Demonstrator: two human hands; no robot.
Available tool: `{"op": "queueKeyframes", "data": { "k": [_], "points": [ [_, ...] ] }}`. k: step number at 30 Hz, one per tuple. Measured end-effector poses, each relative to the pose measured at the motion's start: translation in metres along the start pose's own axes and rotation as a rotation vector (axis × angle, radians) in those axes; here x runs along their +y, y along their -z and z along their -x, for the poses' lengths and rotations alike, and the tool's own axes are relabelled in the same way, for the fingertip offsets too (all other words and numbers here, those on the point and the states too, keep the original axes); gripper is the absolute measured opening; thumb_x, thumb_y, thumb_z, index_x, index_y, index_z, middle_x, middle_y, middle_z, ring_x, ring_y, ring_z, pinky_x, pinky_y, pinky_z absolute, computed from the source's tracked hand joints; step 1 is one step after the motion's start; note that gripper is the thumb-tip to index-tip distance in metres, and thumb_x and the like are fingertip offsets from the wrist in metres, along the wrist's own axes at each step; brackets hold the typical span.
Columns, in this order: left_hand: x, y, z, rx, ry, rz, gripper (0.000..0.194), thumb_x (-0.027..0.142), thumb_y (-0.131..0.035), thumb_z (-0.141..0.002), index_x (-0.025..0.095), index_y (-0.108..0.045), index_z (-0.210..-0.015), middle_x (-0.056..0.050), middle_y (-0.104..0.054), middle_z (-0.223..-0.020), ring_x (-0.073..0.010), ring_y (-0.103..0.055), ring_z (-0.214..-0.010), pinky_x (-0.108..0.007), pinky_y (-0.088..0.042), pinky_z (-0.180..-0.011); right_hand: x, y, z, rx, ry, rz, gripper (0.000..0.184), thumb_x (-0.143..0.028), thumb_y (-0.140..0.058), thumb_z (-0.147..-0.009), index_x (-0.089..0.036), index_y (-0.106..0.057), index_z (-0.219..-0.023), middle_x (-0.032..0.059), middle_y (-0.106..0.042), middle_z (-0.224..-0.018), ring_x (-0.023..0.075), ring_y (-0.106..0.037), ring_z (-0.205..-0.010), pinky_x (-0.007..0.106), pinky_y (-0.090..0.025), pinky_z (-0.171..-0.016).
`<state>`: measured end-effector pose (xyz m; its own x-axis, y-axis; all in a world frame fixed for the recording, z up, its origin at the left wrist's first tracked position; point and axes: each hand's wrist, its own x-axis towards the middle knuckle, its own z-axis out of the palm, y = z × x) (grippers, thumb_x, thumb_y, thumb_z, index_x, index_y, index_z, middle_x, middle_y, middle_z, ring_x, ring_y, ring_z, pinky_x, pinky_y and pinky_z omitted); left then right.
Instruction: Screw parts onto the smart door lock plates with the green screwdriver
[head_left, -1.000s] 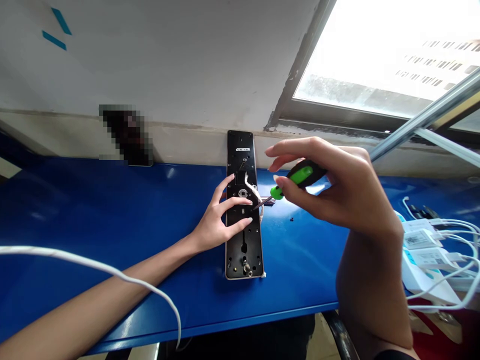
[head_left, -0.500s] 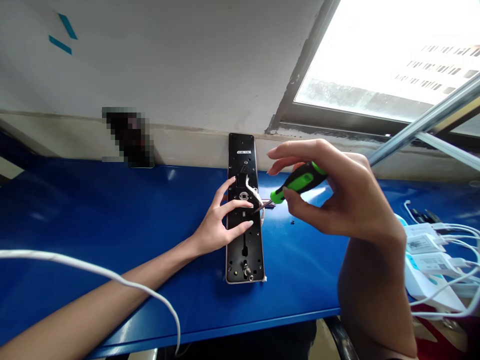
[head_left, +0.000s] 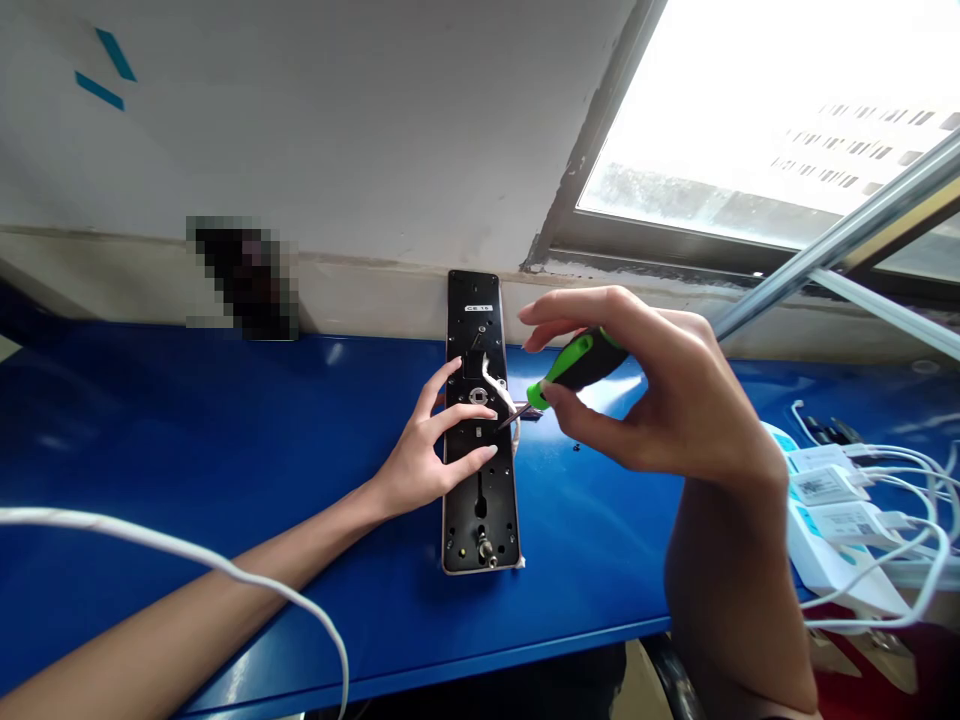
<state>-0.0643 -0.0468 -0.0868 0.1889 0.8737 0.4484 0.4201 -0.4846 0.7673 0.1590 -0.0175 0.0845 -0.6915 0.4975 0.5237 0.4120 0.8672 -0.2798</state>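
Note:
A long black door-lock panel [head_left: 481, 500] lies on the blue table, its inner face up, with screw holes and a white label. My left hand [head_left: 420, 455] rests on it, fingers spread and thumb apart, fingertips touching the plate around its middle. In my right hand [head_left: 660, 390] is a green and black screwdriver [head_left: 574, 368], held between thumb and fingers. Its thin shaft slants down left, the tip at the panel between my left thumb and finger. A white cable [head_left: 492, 374] crosses the panel's right edge. A metal spindle [head_left: 486, 547] sticks up near the lower end.
A blue table [head_left: 315, 420] runs along the wall. Some tiny dark pieces [head_left: 576, 447] lie right of the panel. At the right, a white power strip [head_left: 847, 570] carries chargers and cables. A white cord [head_left: 225, 560] hangs across my left forearm. A blurred dark object [head_left: 259, 285] leans on the wall.
The screwdriver handle has turned in my right fingers, showing less green and more black. My left hand keeps its place on the panel. The whole view has shifted slightly.

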Motion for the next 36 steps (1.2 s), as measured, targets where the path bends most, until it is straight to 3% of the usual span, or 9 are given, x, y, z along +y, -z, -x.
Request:
{"op": "queueKeyframes", "data": {
  "k": [3, 7, 11, 15, 19, 23, 25, 30, 36],
  "points": [
    [0.0, 0.0, 0.0, 0.004, -0.019, -0.006, 0.031, 0.031, -0.078, -0.091, 0.026, -0.073, -0.121, -0.006, -0.02, -0.174, -0.0379, -0.033, -0.157, -0.058, -0.037, -0.127, 0.001, 0.001, 0.0, -0.003, -0.024, 0.027, 0.046, -0.019, -0.068, -0.091, -0.036, -0.062, -0.133, 0.0013, -0.077, -0.112, 0.0221, -0.076, -0.088, 0.038, -0.068, -0.074],
    [-0.002, 0.0, 0.0, -0.005, -0.011, -0.01, 0.03, 0.031, -0.077, -0.092, 0.027, -0.073, -0.121, -0.005, -0.019, -0.174, -0.0377, -0.037, -0.155, -0.058, -0.04, -0.126, 0.0, 0.004, 0.0, 0.002, 0.003, 0.003, 0.055, -0.012, -0.067, -0.086, -0.035, -0.06, -0.135, 0.0018, -0.076, -0.114, 0.0243, -0.076, -0.098, 0.04, -0.068, -0.081],
    [-0.002, -0.001, 0.002, -0.009, 0.001, -0.017, 0.031, 0.032, -0.077, -0.092, 0.029, -0.073, -0.122, -0.003, -0.017, -0.175, -0.0375, -0.039, -0.154, -0.059, -0.042, -0.124, -0.001, 0.006, 0.001, 0.062, 0.005, 0.0, 0.058, -0.01, -0.068, -0.082, -0.036, -0.062, -0.133, 0.0012, -0.075, -0.108, 0.0253, -0.076, -0.096, 0.043, -0.068, -0.08],
    [0.005, -0.001, 0.003, 0.05, -0.002, -0.142, 0.033, 0.034, -0.079, -0.091, 0.031, -0.074, -0.123, -0.002, -0.014, -0.176, -0.04, -0.026, -0.159, -0.065, -0.034, -0.126, -0.001, 0.008, 0.003, 0.104, -0.015, -0.012, 0.057, -0.012, -0.071, -0.08, -0.04, -0.063, -0.129, -0.0008, -0.075, -0.106, 0.0267, -0.076, -0.091, 0.046, -0.068, -0.077],
    [0.011, 0.0, 0.0, 0.117, -0.101, -0.274, 0.032, 0.036, -0.081, -0.09, 0.033, -0.076, -0.121, 0.0, -0.019, -0.175, -0.0417, -0.017, -0.16, -0.07, -0.027, -0.126, -0.001, 0.006, 0.005, 0.162, -0.028, -0.041, 0.055, -0.015, -0.072, -0.081, -0.043, -0.064, -0.128, -0.0018, -0.075, -0.108, 0.0267, -0.076, -0.092, 0.045, -0.069, -0.075],
    [0.011, 0.002, -0.006, 0.133, -0.181, -0.278, 0.008, 0.031, -0.076, -0.095, 0.031, -0.082, -0.099, 0.0, -0.038, -0.167, -0.0363, -0.028, -0.157, -0.065, -0.032, -0.126, -0.003, 0.005, 0.005, 0.201, -0.033, -0.076, 0.057, -0.014, -0.072, -0.08, -0.043, -0.066, -0.129, -0.0022, -0.074, -0.108, 0.024, -0.076, -0.093, 0.04, -0.069, -0.075],
    [0.01, 0.004, -0.009, 0.145, -0.198, -0.275, 0.009, 0.029, -0.074, -0.096, 0.029, -0.083, -0.093, -0.002, -0.046, -0.162, -0.0345, -0.033, -0.154, -0.063, -0.036, -0.124, -0.003, 0.006, 0.005, 0.214, -0.037, -0.088, 0.057, -0.014, -0.071, -0.08, -0.044, -0.066, -0.128, -0.0024, -0.075, -0.107, 0.0247, -0.076, -0.092, 0.041, -0.068, -0.074],
    [0.012, 0.009, -0.014, 0.136, -0.236, -0.266, 0.01, 0.032, -0.08, -0.091, 0.029, -0.082, -0.101, -0.003, -0.053, -0.155, -0.0339, -0.037, -0.151, -0.062, -0.04, -0.123, -0.002, 0.007, 0.005, 0.211, -0.034, -0.096, 0.059, -0.015, -0.073, -0.079, -0.047, -0.066, -0.128, -0.0022, -0.074, -0.107, 0.0265, -0.075, -0.092, 0.044, -0.069, -0.075],
    [0.011, 0.011, -0.016, 0.13, -0.295, -0.26, 0.007, 0.022, -0.075, -0.095, 0.026, -0.081, -0.097, -0.005, -0.063, -0.14, -0.0298, -0.046, -0.142, -0.055, -0.046, -0.118, -0.002, 0.009, 0.006, 0.219, -0.018, -0.077, 0.056, -0.013, -0.073, -0.079, -0.041, -0.067, -0.126, 0.0004, -0.075, -0.106, 0.0264, -0.075, -0.09, 0.041, -0.069, -0.072]
  ]
}}
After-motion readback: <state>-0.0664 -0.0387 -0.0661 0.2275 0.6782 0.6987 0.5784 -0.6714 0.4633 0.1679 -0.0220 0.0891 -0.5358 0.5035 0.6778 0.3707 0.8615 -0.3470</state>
